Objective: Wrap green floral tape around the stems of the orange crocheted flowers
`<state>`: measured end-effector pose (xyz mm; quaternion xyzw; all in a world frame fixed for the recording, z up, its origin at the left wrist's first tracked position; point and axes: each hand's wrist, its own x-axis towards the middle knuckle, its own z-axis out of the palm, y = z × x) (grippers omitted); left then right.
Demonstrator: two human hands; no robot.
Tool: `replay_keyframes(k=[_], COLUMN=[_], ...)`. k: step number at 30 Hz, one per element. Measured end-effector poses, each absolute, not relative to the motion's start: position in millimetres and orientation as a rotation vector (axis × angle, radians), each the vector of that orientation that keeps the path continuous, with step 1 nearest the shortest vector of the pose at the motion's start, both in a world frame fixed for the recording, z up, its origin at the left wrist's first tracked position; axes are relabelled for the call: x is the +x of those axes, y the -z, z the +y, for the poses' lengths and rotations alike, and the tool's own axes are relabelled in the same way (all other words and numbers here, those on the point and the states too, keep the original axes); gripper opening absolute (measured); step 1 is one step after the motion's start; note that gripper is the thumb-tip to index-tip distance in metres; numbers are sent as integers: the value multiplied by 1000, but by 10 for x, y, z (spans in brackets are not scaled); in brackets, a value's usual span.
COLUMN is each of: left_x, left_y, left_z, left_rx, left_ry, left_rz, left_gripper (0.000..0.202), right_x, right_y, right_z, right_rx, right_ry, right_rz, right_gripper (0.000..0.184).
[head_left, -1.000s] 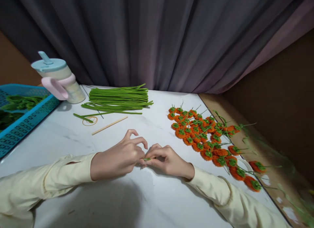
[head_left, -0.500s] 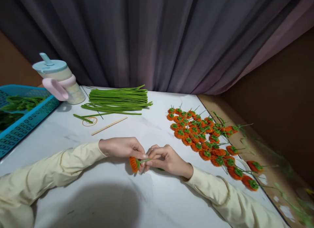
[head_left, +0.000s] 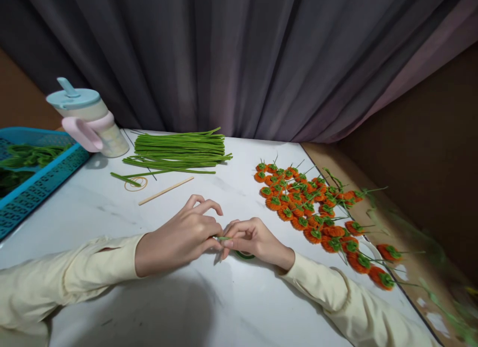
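Note:
My left hand (head_left: 179, 237) and my right hand (head_left: 254, 240) meet low on the white table (head_left: 224, 307), fingertips pinched together on a thin green stem (head_left: 223, 238). The orange flower head seen a moment earlier is now hidden under my left fingers. A dark green loop (head_left: 244, 256) peeks out beneath my right hand. To the right lie several finished orange flowers with green centres (head_left: 313, 212). A bundle of green pipe cleaners (head_left: 179, 150) rests at the back of the table.
A blue-lidded cup with a pink handle (head_left: 89, 120) stands back left beside a blue basket (head_left: 33, 185) of green material. A wooden stick (head_left: 166, 190) and a rubber band (head_left: 136, 183) lie near the bundle. A dark curtain hangs behind; a brown ledge runs along the right.
My left hand turned back over, knuckles up, covering the orange flower head that showed half a second ago. Both hands stay pinched at the same spot.

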<state>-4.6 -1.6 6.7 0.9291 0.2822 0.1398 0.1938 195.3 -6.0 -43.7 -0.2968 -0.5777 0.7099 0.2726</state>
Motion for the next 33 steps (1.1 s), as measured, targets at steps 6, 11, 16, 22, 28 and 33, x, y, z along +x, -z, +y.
replay_keyframes(k=[6, 11, 16, 22, 28, 33], left_x=[-55, -47, -42, -35, -44, -43], left_y=[-65, -44, -63, -23, 24, 5], left_z=[-15, -1, 25, 95, 187, 210], left_rx=[2630, 2593, 2541, 2461, 2133, 2029], left_ry=[-378, -336, -268, -194, -96, -45], left_rz=[788, 759, 679, 671, 752, 779], left_gripper=[25, 28, 28, 25, 25, 23], right_x=[1939, 1930, 1933, 1940, 1956, 1958], right_y=[461, 469, 440, 440, 483, 519], right_z=[-87, -106, -76, -66, -89, -107], right_rx=[-750, -728, -723, -646, -599, -617], right_ry=[-1845, -1617, -1313, -1078, -780, -706], right_rz=[-1576, -1750, -1972, -2088, -2196, -2199], right_gripper=[21, 18, 20, 15, 14, 18])
